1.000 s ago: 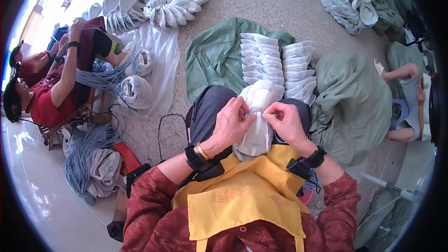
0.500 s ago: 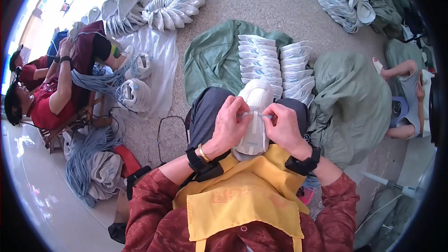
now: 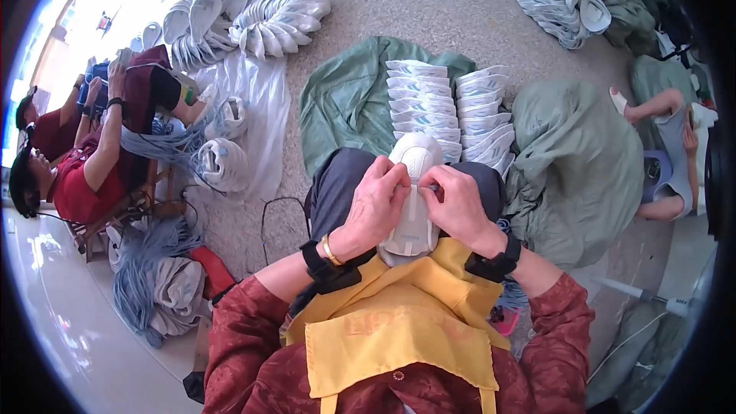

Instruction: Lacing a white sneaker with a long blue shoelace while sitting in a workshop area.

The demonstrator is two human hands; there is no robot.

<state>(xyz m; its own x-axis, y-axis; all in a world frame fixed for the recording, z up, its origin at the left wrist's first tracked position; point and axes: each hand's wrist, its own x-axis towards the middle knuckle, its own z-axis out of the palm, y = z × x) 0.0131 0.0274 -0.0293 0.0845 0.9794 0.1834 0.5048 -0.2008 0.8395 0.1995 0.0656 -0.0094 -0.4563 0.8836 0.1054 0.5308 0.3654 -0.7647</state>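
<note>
A white shoe upper (image 3: 416, 222) lies across my lap, its toe pointing away from me. My left hand (image 3: 377, 203) is closed in a pinch at the left side of its lace opening. Facing it, my right hand (image 3: 454, 203) pinches at the right side, thumb and forefinger together. A short bit of pale grey-blue shoelace shows at the fingertips; most of it is hidden by the fingers. Both hands rest close to the shoe's tongue, a small gap apart.
Two stacks of white shoe uppers (image 3: 423, 103) stand beyond my knees on green cloth (image 3: 337, 100). A large green sack (image 3: 575, 176) is at right. Bundled blue laces (image 3: 146, 276) lie at left. A co-worker in red (image 3: 92, 157) sits left; another person (image 3: 675, 153) sits far right.
My hands have drawn slightly closer together over the shoe, and less shoelace shows between the fingers. The co-worker at left has shifted their arms.
</note>
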